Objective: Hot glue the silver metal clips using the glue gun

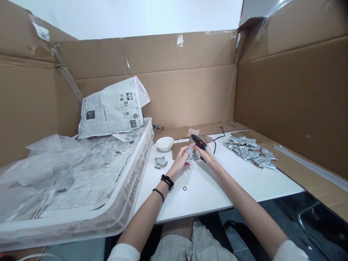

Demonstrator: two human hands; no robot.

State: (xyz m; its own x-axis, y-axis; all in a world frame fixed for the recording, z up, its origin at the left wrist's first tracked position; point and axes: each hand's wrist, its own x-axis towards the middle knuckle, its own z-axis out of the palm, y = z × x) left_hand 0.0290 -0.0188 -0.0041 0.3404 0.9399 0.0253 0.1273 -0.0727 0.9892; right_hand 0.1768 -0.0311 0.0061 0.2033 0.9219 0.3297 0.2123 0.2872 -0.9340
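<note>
My right hand [207,154] is wrapped round a black and orange hot glue gun [198,141], its orange nozzle pointing up and left. A clear glue stick [219,159] trails from its back end. Close beside it, my left hand [181,158] pinches a small silver metal piece with slots [193,156]; the fingers cover part of it. Left of my hands, a few similar silver metal pieces [160,162] lie on the white table near a white bowl [164,144]. A larger pile of silver pieces [246,148] spreads at the right.
A large white plastic crate [136,174] with newspaper, plastic film and metal pieces fills the left. Cardboard walls [185,94] enclose the table. A black cord [219,137] lies behind the glue gun, and a small black ring [185,188] rests near the front.
</note>
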